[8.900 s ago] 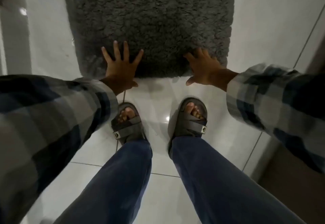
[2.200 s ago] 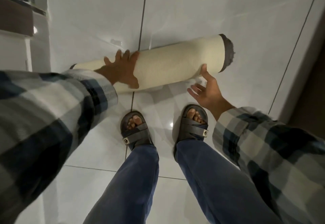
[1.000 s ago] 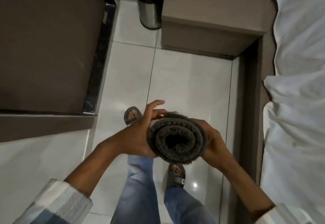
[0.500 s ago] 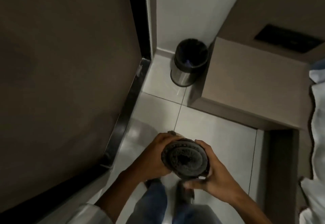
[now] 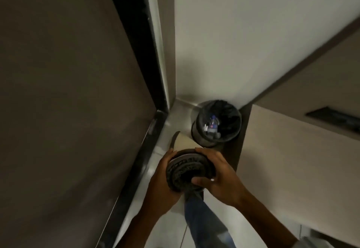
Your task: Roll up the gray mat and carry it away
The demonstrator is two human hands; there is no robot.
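Head view shows a dark brown door, white wall, beige cabinet, pale tiled floor and lined waste bin. The rolled gray mat, pale backing outside, is clasped upright between left hand and right hand.

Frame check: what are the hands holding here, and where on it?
The rolled gray mat, held near its upper end: left hand against one side, right hand around the other, its thumb over the end face.
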